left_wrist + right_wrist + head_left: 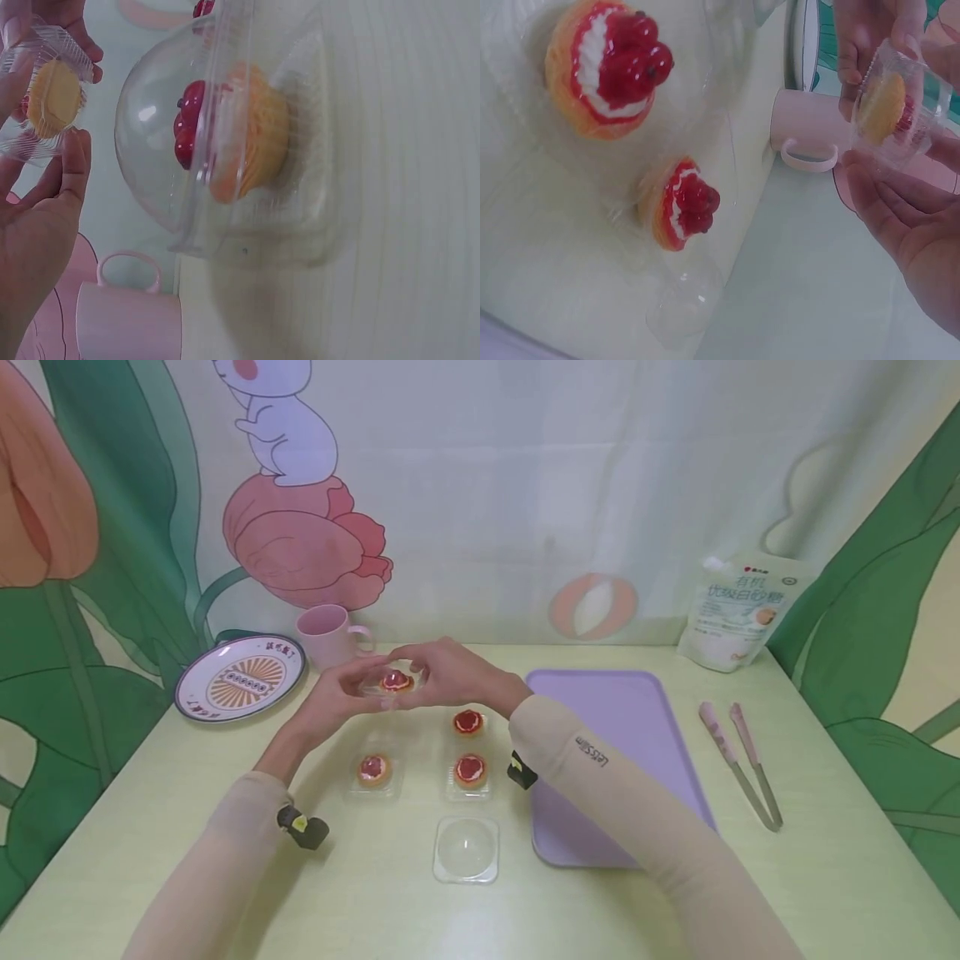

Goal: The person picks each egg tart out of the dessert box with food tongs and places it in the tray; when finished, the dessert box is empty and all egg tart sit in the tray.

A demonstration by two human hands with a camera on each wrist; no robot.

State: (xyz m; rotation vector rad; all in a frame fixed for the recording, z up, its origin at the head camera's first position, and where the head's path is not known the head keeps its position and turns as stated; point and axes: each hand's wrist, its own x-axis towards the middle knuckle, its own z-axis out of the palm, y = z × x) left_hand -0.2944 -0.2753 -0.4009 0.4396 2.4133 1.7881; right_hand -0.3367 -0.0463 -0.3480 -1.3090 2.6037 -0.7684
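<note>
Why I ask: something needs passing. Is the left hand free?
No, the left hand holds a clear container with a tart inside.

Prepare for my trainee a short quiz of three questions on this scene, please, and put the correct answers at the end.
1. True or false: in the head view, the tongs lie to the right of the purple tray.
2. Choose one. The left hand and right hand together hold:
A) the pink mug
B) a clear container with a tart in it
C) the white pouch
3. Counting the held one, how many tarts show in the head view?

Key:
1. True.
2. B.
3. Four.
</note>
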